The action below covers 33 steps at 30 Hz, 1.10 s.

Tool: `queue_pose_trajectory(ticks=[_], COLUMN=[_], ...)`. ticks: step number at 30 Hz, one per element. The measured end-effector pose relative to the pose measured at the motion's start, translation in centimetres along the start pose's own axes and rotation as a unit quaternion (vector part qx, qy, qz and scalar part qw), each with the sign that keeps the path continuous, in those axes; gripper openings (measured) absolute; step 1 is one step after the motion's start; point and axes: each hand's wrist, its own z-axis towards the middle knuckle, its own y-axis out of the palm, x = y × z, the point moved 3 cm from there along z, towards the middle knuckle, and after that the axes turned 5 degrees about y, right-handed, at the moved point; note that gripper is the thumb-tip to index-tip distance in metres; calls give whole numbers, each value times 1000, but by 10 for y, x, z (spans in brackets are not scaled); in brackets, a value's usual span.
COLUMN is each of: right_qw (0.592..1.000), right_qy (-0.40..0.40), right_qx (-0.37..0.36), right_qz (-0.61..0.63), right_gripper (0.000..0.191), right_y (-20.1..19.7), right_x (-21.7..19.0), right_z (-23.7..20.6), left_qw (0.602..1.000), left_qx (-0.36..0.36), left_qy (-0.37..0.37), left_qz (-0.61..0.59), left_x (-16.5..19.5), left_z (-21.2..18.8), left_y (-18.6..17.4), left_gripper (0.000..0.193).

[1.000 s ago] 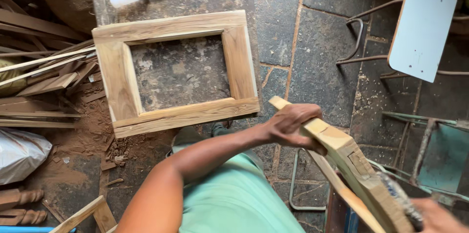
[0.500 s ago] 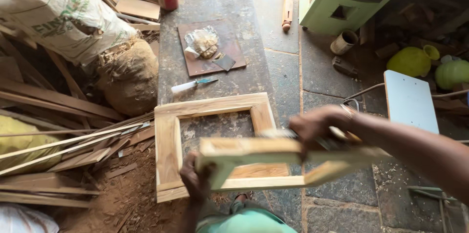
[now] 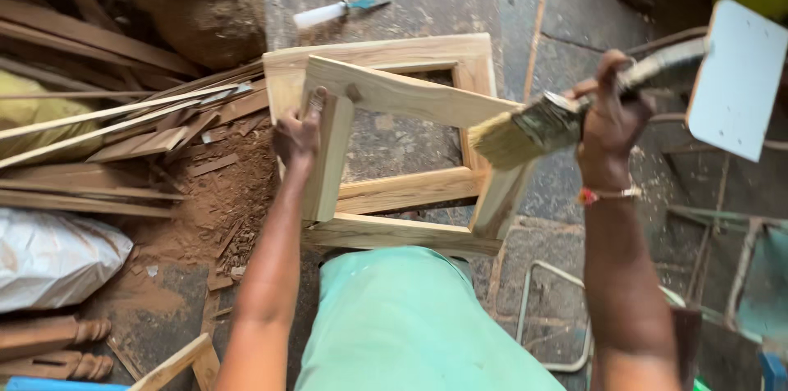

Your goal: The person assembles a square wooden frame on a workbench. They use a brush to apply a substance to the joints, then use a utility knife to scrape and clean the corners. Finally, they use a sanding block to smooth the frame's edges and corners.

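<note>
Right now I see my left hand (image 3: 297,132) closed around the left side of the wooden frame (image 3: 404,96) at centre, fingers wrapped on it. My right hand (image 3: 609,116) grips a paintbrush (image 3: 533,128) (bristles touching the frame's right side) above another frame (image 3: 386,53) on the floor.

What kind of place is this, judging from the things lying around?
Probably a small carpentry workshop: wooden frames on a stone floor, timber offcuts with sawdust beside them, and a brush in the right hand.
</note>
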Motion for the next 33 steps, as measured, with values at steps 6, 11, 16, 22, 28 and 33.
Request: queue_pose_trajectory(ticks=[6,11,16,22,28,33], right_qw=[909,938,978,961,960,945], right_qy=[269,123,-106,-119,104,-37], right_qx=[241,305,151,-241,-254,142], right_qz=[210,111,-98,-69,-54,-294], right_gripper=[51,40,23,10,18,24], right_y=[-120,-140,-15,286,211,-92], right_x=[76,95,116,152,172,143], right_z=[-41,-47,-35,-110,-75,-1], left_qw=[987,990,994,996,994,992], left_qx=[51,-11,35,68,16,66], left_qy=[115,63,3,-16,-101,-103], left_qz=[102,123,107,48,49,18], left_x=[4,-53,-109,-126,-139,-176], left_z=[-5,-58,-112,-131,-126,-133], left_y=[-45,-77,-97,-94,-102,-115], left_gripper=[54,49,51,52,46,45])
